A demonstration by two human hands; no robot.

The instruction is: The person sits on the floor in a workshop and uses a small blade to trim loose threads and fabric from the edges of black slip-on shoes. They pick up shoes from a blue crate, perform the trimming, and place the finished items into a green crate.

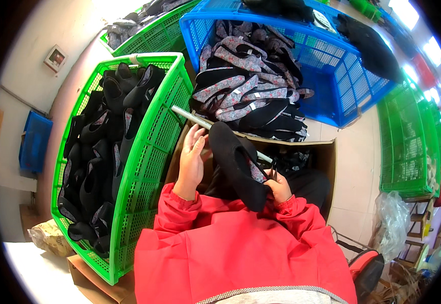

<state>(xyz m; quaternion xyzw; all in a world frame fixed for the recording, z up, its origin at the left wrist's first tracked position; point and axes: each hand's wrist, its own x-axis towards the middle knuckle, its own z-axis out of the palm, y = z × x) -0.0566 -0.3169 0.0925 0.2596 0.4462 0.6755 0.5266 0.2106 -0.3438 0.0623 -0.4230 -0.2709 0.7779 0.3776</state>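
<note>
Black shoe point(229, 164) is held in the air above the near part of the cardboard box point(328, 167), with a patterned lining showing at its opening. Judging by its cloth-like look, it should be light, soft and bendy, easily squashed out of shape but hardly fragile, and not very slippery. A firm hold is probably best taken along the sole or at the edge of the opening, where the material can be pinched.

That edge is gripped by the right hand point(280, 188), at which a dark, pointed tool point(273, 173) is also seen; whether it is snips cannot be told. The left hand point(191, 161) is held open with fingers raised, above the box's left side; whether the shoe is touched by it cannot be told. A pale rod point(191, 117) is seen slanting across the box, partly hidden by the shoe.

Dark items point(292, 158) are held inside the box, too shaded to be made out. Left of the box, a green crate point(147, 167) is filled with black shoes point(95, 175). Beyond the box, a blue crate point(350, 83) is partly filled by a heap of patterned shoes point(253, 76), piled toward the box.
</note>
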